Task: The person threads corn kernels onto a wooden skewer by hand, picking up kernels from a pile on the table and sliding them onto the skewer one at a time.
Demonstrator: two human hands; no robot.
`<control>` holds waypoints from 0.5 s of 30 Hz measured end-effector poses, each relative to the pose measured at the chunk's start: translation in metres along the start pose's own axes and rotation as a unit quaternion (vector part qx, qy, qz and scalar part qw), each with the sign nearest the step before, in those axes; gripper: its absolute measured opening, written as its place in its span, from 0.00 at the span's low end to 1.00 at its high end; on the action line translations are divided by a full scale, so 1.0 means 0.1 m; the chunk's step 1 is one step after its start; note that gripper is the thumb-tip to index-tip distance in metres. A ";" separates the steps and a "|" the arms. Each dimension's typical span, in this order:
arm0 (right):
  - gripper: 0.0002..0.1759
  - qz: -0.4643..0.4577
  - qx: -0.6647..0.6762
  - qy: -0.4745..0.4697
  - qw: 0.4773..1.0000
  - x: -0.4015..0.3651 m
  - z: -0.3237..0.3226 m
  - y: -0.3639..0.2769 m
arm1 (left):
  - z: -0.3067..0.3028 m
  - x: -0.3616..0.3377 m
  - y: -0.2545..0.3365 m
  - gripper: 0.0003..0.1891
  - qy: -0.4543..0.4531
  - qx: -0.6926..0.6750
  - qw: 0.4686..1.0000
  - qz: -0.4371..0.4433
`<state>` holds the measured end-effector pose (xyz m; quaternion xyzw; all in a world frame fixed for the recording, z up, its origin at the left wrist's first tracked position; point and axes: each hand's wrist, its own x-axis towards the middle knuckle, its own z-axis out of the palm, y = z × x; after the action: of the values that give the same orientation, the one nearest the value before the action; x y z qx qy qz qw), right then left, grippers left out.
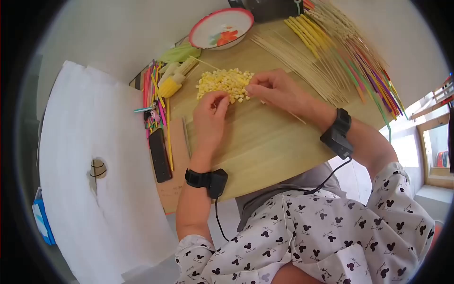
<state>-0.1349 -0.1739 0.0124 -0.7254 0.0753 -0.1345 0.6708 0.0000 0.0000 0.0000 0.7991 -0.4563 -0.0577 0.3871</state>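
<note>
A heap of loose yellow corn kernels (226, 81) lies on the wooden table. At the heap's near left edge is my left hand (211, 113), thumb and fingertips pinched together; whatever is between them is too small to make out. My right hand (279, 90) is closed at the heap's right side, its fingertips beside the kernels. A thin wooden skewer (299, 118) runs out from under that palm toward the wrist, and the fingers are closed on it. Left of the heap lie corn cobs (171, 85), one still bearing kernels, with green husk (179, 53) behind.
An enamel basin (221, 29) with a red rim stands at the back. Bare skewers (302, 64) and colored sticks (373, 85) lie along the right side. At left are a black phone (160, 155), brown cardboard (178, 137) and colored straws (150, 90). Cables hang from both wrist straps.
</note>
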 end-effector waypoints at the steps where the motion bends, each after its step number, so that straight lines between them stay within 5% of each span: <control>1: 0.11 -0.005 0.009 -0.007 1.000 0.00 0.00 0.02 | -0.06 0.01 0.03 0.08 0.039 -0.131 0.989 -0.051; 3: 0.11 0.002 0.008 -0.026 1.000 -0.06 0.02 0.01 | -0.14 -0.03 0.01 0.09 0.086 -0.274 0.951 -0.111; 6: 0.11 -0.018 0.024 -0.063 0.998 -0.01 0.08 0.02 | -0.41 0.08 -0.29 0.10 0.170 -0.554 0.807 -0.115; 15: 0.11 0.014 0.024 -0.133 0.991 -0.09 0.11 -0.07 | -0.47 0.12 -0.50 0.13 0.262 -0.524 0.804 -0.105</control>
<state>-0.1402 -0.1601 0.0180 -0.7194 -0.0076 -0.0292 0.6939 0.0619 0.0316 0.0020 0.5029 -0.1513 -0.1169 0.8430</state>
